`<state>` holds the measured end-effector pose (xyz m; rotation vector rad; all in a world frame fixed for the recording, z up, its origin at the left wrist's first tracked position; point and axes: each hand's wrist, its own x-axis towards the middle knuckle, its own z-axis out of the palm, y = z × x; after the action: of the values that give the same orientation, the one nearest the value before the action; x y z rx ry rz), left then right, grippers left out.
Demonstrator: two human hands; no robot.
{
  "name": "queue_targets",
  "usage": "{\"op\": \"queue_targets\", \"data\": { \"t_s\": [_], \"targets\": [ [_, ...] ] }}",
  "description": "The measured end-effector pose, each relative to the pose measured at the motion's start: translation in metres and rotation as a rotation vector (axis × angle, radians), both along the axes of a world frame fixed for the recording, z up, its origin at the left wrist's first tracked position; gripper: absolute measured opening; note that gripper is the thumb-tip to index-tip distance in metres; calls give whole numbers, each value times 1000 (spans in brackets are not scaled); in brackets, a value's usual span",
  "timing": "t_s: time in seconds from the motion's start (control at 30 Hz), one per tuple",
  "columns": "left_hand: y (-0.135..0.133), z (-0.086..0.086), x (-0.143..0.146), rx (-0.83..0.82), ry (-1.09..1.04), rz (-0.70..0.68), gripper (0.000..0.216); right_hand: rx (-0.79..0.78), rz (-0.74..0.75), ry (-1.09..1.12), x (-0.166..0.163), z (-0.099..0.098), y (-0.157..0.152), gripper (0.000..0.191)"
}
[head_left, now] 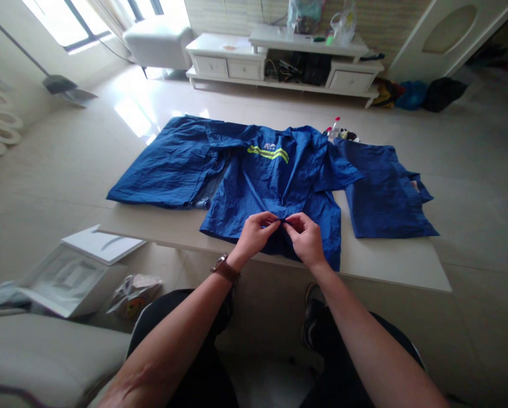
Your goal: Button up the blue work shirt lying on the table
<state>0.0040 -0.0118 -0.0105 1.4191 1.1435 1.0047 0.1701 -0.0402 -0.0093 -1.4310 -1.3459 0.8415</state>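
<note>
A blue short-sleeved work shirt with yellow-green stripes and a white chest print lies spread on a low white table. Its lower hem hangs over the near edge. My left hand, with a brown-strapped watch on its wrist, pinches the shirt's front edge near the bottom. Close beside it, my right hand pinches the same edge, fingertips almost touching the left ones. Any button between the fingertips is too small to make out. Folded blue garments lie on the left and on the right of the shirt.
Behind the shirt stand small bottles with red caps. An open white box and a plastic-wrapped item sit on the floor at left. Across the room is a white TV cabinet. A dustpan is near the window.
</note>
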Motion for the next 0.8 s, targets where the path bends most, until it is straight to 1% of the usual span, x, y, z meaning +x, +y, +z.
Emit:
{"op": "queue_targets", "data": {
  "t_s": [0.13, 0.37, 0.53, 0.63, 0.7, 0.73, 0.77, 0.8],
  "targets": [
    [-1, 0, -1, 6, 43, 17, 22, -4, 3, -34, -1, 4, -1, 25],
    [-3, -2, 0, 42, 83, 19, 21, 9, -9, -65, -3, 3, -2, 20],
    [-3, 2, 0, 29, 135, 7, 21, -8, 13, -47, -2, 3, -2, 18],
    [-3, 7, 0, 88, 194, 36, 14, 12, -48, -58, 2, 4, 1, 17],
    [-5, 10, 0, 157, 287, 86, 8, 24, -118, -46, 5, 4, 3, 18],
    [-7, 11, 0, 167, 331, 114, 6, 25, -145, -36, 7, 5, 5, 18],
    [-9, 12, 1, 141, 356, 137, 7, 25, -162, -26, 9, 5, 6, 18],
    [-11, 12, 1, 74, 355, 153, 11, 24, -170, -18, 10, 6, 6, 19]
  ]
}}
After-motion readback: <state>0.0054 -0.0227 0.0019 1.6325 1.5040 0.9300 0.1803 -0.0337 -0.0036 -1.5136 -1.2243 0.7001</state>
